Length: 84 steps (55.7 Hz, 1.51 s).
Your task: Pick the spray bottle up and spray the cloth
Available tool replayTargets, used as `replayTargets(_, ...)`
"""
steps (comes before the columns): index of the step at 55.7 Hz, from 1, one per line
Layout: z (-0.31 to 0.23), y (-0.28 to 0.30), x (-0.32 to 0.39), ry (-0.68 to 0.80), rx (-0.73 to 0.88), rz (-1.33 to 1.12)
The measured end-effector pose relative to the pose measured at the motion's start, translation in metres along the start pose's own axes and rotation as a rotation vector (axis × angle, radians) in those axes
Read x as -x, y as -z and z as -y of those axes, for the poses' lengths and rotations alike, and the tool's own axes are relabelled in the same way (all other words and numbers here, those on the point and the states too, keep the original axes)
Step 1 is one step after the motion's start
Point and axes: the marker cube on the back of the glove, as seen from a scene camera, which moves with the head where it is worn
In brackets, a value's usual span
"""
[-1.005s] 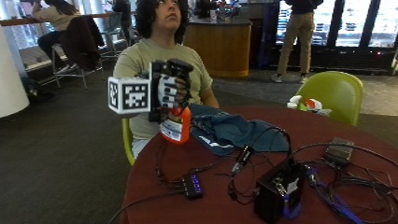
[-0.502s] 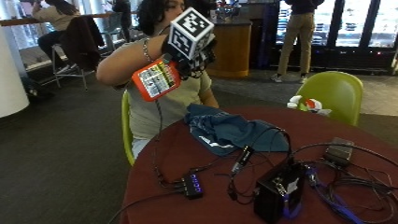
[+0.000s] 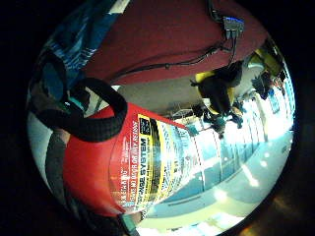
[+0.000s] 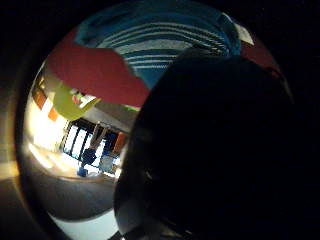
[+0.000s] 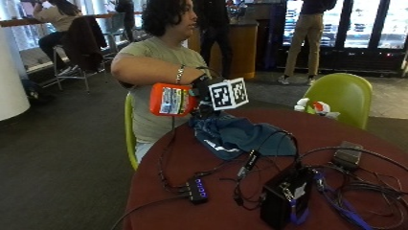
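Observation:
In the outside view my gloved right hand (image 5: 203, 101) grips the orange-red spray bottle (image 5: 169, 99) by its neck. It holds the bottle on its side in the air, just above the near edge of the table (image 5: 191, 158). The bottle's body points away from the table, and its nozzle end is hidden behind the hand. The blue striped cloth (image 5: 236, 136) lies crumpled on the table right below and beside the hand. In the little finger side palm view the labelled bottle (image 3: 142, 167) is close to the palm. The cloth (image 4: 160, 45) also shows in the thumb side palm view.
Cables cross the dark red table, with a small hub (image 5: 196, 188), a black box (image 5: 284, 196) and a grey box (image 5: 347, 155). A white and red object (image 5: 312, 106) sits at the far edge by a green chair (image 5: 341, 93).
The hand has come down from head height with the bottle. The bottle has turned from tilted upward to lying sideways, close over the cloth's edge.

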Motion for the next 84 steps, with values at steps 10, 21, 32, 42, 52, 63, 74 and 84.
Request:
replayTargets(10,0.028,-0.012,0.014,-0.047,0.108,-0.043)
replayTargets(21,-0.008,0.013,0.035,0.111,-0.012,-0.004)
replayTargets(32,-0.074,0.054,0.067,0.508,-0.332,0.140)
replayTargets(42,-0.093,0.068,0.122,0.921,-0.655,0.370)
replayTargets(52,-0.070,0.071,0.187,1.333,-0.797,0.781)
replayTargets(63,0.006,0.063,0.245,1.399,-0.906,0.862)
replayTargets(74,0.007,0.076,0.273,1.447,-0.877,0.960)
replayTargets(84,0.008,0.087,0.289,1.467,-0.885,0.889)
